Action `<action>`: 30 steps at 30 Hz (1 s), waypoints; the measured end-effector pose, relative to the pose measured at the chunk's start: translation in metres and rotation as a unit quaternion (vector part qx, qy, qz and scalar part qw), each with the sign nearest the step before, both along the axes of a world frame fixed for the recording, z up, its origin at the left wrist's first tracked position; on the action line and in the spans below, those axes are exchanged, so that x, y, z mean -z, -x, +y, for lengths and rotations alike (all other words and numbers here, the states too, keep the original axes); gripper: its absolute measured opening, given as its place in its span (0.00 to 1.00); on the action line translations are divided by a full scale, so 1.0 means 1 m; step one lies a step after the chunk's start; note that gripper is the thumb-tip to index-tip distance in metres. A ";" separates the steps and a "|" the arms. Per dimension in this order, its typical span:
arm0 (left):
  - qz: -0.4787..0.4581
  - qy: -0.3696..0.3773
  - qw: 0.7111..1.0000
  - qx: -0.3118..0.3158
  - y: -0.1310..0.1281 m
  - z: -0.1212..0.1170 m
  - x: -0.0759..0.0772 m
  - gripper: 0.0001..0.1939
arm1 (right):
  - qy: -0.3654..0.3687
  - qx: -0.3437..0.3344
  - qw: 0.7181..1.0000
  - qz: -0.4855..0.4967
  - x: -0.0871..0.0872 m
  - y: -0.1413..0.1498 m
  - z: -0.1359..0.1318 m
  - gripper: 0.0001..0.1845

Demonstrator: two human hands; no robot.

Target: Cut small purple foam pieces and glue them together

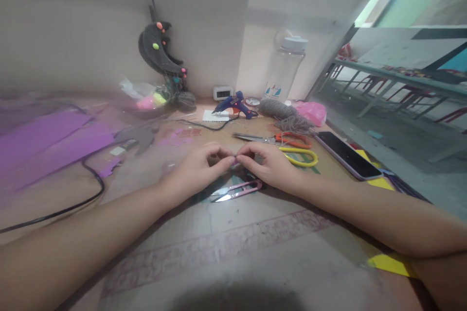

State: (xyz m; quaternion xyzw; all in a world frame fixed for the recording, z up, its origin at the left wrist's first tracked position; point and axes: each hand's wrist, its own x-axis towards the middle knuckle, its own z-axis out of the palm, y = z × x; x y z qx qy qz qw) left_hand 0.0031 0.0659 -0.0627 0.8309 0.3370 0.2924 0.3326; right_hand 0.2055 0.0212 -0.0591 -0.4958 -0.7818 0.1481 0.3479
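Note:
My left hand (200,167) and my right hand (268,164) meet at the fingertips over the middle of the table. Thumb and forefinger of each are pinched together on a small purple piece (235,159), mostly hidden by the fingers; its kind I cannot make out. Just below the hands lie pink thread snips (239,189), blades toward the left. Beyond my right hand rest scissors with yellow handles (304,157), partly covered by it, and a tool with orange handles (294,140) and long metal blades.
A blue glue gun (235,103) stands on white paper (215,115) near a small clock (222,93). Grey yarn (279,112), a clear bottle (284,70) and a phone (348,155) are rightward. Purple sheets (54,146) and a black cable (98,184) lie left. A dark crescent ornament (155,51) stands behind.

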 end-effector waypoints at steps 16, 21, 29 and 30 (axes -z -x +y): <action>-0.008 0.035 0.999 -0.011 0.000 0.000 0.003 0.14 | -0.027 0.005 0.999 0.036 0.002 -0.005 0.001 0.09; -0.013 0.035 0.999 -0.005 0.000 0.000 0.002 0.13 | 0.004 0.009 0.999 0.053 0.003 -0.005 0.003 0.07; -0.006 0.026 1.000 -0.012 0.000 0.000 0.001 0.13 | 0.016 0.009 0.999 0.051 0.001 -0.004 0.002 0.10; -0.007 0.028 1.000 -0.012 -0.001 0.000 0.002 0.13 | 0.018 0.010 0.999 0.047 0.001 -0.004 0.002 0.10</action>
